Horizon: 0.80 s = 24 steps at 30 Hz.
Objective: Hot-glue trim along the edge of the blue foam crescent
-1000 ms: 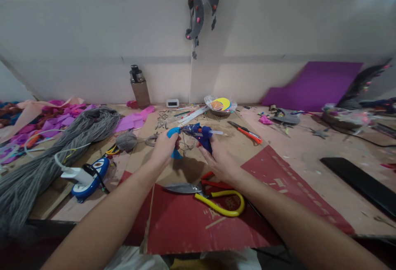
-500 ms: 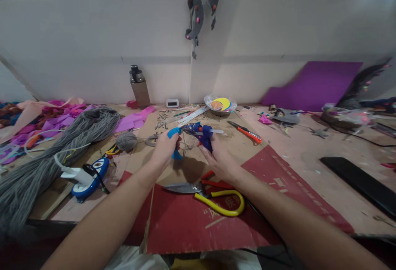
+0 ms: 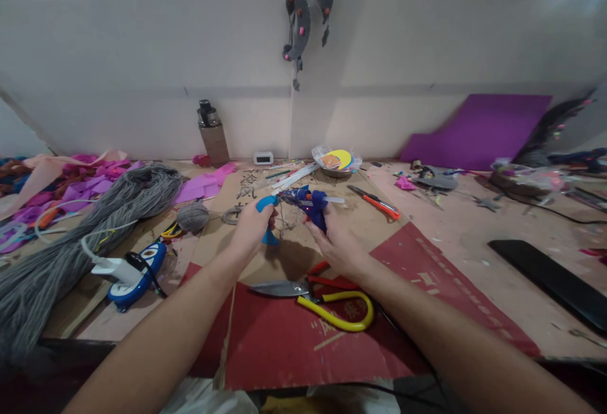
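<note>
My right hand is closed round the grip of a dark blue glue gun, whose nozzle points left. A clear glue stick pokes out of its back toward the right. My left hand is closed on a small light blue piece, held against the gun's nozzle. Both hands hover over a brown cardboard sheet at the middle of the table. Just below my right wrist lie yellow and red handled scissors on red card.
A thick skein of grey yarn and a small yarn ball lie at the left, with a blue power strip beside them. An orange utility knife, a bottle, purple sheet and black bar sit around.
Both hands with the glue gun and the blue piece have crept slightly up and away from me. Otherwise nothing has visibly changed.
</note>
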{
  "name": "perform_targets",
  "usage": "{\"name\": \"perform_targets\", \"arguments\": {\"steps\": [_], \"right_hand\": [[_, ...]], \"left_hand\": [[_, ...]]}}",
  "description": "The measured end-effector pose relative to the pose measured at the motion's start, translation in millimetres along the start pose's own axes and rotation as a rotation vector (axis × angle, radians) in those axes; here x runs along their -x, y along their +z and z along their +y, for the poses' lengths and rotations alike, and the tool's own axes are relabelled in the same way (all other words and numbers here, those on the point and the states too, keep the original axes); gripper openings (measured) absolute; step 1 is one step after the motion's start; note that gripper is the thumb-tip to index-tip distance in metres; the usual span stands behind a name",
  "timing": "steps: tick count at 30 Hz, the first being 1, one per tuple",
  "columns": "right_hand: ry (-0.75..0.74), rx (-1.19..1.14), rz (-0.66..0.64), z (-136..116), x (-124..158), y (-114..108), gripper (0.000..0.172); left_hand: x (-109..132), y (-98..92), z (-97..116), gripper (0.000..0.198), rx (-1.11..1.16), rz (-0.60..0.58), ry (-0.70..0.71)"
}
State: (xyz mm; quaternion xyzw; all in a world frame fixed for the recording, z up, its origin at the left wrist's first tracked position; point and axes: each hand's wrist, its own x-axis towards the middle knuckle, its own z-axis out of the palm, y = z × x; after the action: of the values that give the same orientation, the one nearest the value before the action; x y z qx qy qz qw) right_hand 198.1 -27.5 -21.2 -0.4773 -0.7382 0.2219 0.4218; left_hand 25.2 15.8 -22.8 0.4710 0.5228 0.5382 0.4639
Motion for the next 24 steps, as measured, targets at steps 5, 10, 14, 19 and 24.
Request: {"name": "perform_targets", "arguments": {"steps": [5,10,14,19,24], "right_hand": [[-0.015,0.0,0.077,-2.3,1.9,-4.8,0.032],[-0.072,0.038,0.073,-0.4,3.3,-4.6,0.035],[-0.073,0.061,-0.005,4.0,3.8,-0.5,0.039],[-0.044,0.036,-0.001,4.2,2.9,1.7,0.037],[-0.034,0.042,-0.01,3.0,3.4,0.9,0.039]], "left_hand": [[-6.0,-2.0,-4.6,0.007,0.048,0.006,-0.001],[-7.8,-3.0,-6.1,0.005,0.04,-0.006,0.01],[-7.3,-2.6,-5.7,0.007,0.029,-0.008,0.018],[-6.0,-1.2,-6.7,0.008,-0.004,-0.013,0.017],[-6.2,-2.0,-5.2,0.007,-0.023,-0.01,0.035]]}}
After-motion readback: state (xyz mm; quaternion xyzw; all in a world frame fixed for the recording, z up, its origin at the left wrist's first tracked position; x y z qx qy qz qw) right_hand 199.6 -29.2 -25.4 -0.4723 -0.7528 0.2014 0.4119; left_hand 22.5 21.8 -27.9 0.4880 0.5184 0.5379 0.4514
